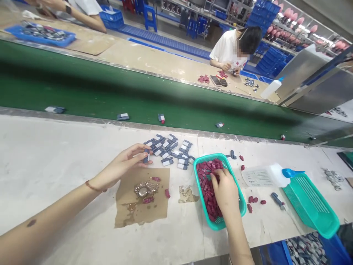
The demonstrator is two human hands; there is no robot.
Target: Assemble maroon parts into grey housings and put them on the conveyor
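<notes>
Pinching a blue-grey piece (146, 156) with a white face, the left hand (131, 157) hung beside a cluster of similar pieces (166, 148). The right hand (225, 186) was inside a green basket (243, 207) among maroon parts (207, 184) (whether it gripped one, I couldn't tell). Beyond, scattered pieces (122, 116) lay on a green belt (110, 92).
</notes>
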